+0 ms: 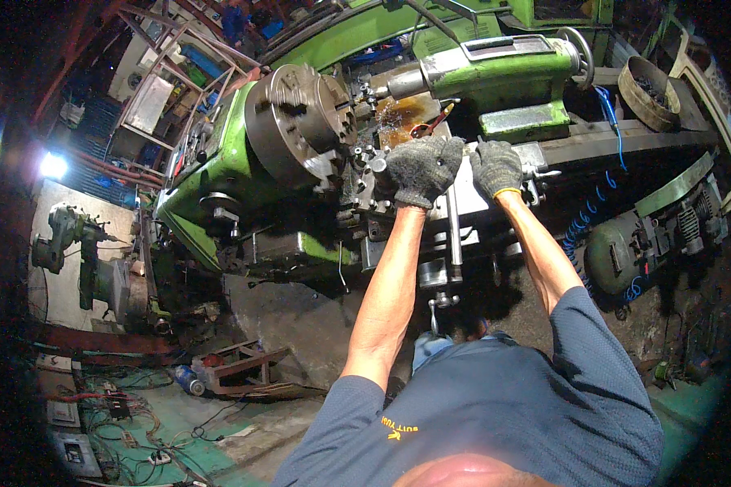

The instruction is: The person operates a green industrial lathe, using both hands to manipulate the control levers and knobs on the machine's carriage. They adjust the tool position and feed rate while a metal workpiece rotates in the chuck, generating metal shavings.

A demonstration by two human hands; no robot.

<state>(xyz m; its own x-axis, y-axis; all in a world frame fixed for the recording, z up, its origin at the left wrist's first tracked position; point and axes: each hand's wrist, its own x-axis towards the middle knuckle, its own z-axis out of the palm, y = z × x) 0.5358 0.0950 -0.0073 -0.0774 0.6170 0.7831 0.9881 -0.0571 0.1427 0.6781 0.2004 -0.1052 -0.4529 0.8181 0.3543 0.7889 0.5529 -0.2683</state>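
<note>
Both my hands wear grey knit work gloves and are over the carriage of a green lathe. My left hand [425,170] is closed beside the tool post [369,174], its fingers curled toward the right; what they hold, if anything, is hidden. A long metal bar [454,219] runs toward me from beside that hand. My right hand [496,167] is closed just to the right of the bar, over the light metal slide, its fingertips turned away from view. Left of the hands stands the large chuck [288,122]. A brush with a red and yellow handle [440,118] lies beyond them.
The tailstock [499,73] with its handwheel [575,58] stands at the back right. A round pan [648,93] of dark bits sits farther right. A blue coiled hose [589,211] hangs near a green tank [615,256]. Cables [142,422] cover the floor at lower left.
</note>
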